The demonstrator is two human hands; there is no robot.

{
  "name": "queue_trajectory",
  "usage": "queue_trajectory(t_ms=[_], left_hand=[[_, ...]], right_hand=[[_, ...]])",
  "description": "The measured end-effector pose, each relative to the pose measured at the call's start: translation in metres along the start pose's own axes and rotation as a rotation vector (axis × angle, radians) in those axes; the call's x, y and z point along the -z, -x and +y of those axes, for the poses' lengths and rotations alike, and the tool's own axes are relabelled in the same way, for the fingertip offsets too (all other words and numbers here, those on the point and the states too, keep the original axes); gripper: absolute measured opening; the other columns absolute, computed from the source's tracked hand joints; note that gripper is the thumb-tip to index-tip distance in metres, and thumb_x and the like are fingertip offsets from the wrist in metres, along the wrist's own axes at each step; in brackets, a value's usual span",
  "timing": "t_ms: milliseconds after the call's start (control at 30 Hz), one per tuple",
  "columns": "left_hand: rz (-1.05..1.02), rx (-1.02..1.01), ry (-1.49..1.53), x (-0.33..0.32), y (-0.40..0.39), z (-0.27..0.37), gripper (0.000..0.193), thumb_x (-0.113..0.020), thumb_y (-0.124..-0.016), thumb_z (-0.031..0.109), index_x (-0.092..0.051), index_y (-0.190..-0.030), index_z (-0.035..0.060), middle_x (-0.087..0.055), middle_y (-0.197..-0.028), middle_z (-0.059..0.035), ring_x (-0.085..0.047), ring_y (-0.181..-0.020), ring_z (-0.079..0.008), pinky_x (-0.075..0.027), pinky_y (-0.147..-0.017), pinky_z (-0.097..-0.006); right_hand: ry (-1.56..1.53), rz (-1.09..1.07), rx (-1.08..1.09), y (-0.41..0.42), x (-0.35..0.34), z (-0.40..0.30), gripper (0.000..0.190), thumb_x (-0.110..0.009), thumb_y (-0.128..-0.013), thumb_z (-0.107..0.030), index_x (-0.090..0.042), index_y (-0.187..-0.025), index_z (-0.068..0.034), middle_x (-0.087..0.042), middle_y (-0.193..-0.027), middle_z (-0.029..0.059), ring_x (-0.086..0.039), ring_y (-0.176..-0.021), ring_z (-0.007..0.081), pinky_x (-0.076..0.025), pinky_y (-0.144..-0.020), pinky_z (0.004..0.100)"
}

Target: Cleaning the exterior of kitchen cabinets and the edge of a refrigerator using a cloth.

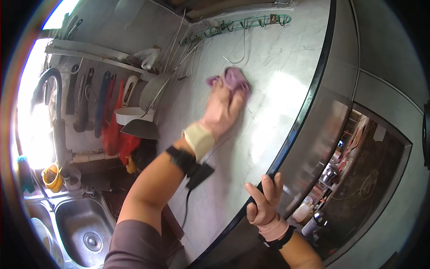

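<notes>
My left hand [221, 109] presses a crumpled purple cloth [237, 80] against the pale, cracked wall [268, 111], just below a hanging metal hook [240, 57]. A cream cuff and a black strap with a cable are around that wrist. At the lower right, my right hand [265, 201], in a pinkish glove, touches the dark edge [302, 117] of the wall with its fingers spread apart. The palm side of the right hand is partly visible, with a black strap at the wrist.
A green hook rack [248, 23] runs along the wall top. At left are a shelf [97, 57], hanging utensils, a white bowl [132, 115], red plastic bags [112, 138], a curved faucet [58, 101] and a steel sink [84, 222]. An opening at right shows a thermos [312, 227].
</notes>
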State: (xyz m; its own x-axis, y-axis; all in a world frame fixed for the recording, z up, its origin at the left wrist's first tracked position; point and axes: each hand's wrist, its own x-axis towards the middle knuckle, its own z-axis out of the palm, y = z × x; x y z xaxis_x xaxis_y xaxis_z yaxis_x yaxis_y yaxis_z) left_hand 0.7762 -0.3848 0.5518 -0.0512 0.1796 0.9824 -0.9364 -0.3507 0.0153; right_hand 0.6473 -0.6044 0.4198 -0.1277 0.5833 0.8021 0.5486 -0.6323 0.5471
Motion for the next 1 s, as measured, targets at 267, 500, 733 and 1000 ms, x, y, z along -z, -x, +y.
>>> queue_trajectory(t_ms=[267, 500, 733, 1000], left_hand=[[-0.036, -0.05, -0.156, 0.006, -0.048, -0.061, 0.041, -0.046, -0.092, 0.025, -0.052, -0.126, 0.0037, -0.043, -0.134, -0.0319, -0.037, -0.126, -0.0495, -0.023, -0.113, -0.0498], [-0.024, -0.176, -0.354, 0.005, -0.096, -0.126, 0.043, -0.045, -0.093, 0.036, -0.054, -0.119, 0.0035, -0.05, -0.124, -0.033, -0.043, -0.118, -0.051, -0.035, -0.102, -0.0509], [0.136, 0.231, -0.189, 0.021, -0.051, -0.165, 0.049, -0.044, -0.094, 0.039, -0.053, -0.12, -0.001, -0.052, -0.118, -0.0335, -0.046, -0.112, -0.0491, -0.037, -0.098, -0.0488], [0.089, 0.209, -0.104, 0.02, 0.028, -0.094, 0.039, -0.049, -0.093, 0.03, -0.054, -0.117, 0.001, -0.053, -0.114, -0.0318, -0.048, -0.108, -0.0507, -0.037, -0.096, -0.0508]], right_hand=[[-0.006, -0.042, 0.018, 0.002, 0.0, -0.002, 0.046, -0.032, -0.101, -0.034, -0.066, -0.117, -0.008, -0.037, -0.147, 0.0157, -0.021, -0.142, 0.0407, -0.024, -0.112, 0.0497], [0.019, -0.083, 0.034, 0.008, 0.003, 0.002, 0.048, -0.032, -0.101, -0.038, -0.068, -0.115, -0.011, -0.031, -0.15, 0.0157, -0.015, -0.144, 0.042, -0.017, -0.116, 0.0508], [0.052, -0.097, 0.047, 0.004, 0.005, 0.003, 0.048, -0.032, -0.1, -0.04, -0.067, -0.116, -0.012, -0.031, -0.15, 0.0158, -0.017, -0.143, 0.0415, -0.015, -0.116, 0.0516], [0.05, -0.113, 0.031, 0.005, 0.006, 0.001, 0.045, -0.031, -0.1, -0.036, -0.058, -0.122, -0.007, -0.03, -0.15, 0.0207, -0.019, -0.14, 0.0476, -0.017, -0.114, 0.0561]])
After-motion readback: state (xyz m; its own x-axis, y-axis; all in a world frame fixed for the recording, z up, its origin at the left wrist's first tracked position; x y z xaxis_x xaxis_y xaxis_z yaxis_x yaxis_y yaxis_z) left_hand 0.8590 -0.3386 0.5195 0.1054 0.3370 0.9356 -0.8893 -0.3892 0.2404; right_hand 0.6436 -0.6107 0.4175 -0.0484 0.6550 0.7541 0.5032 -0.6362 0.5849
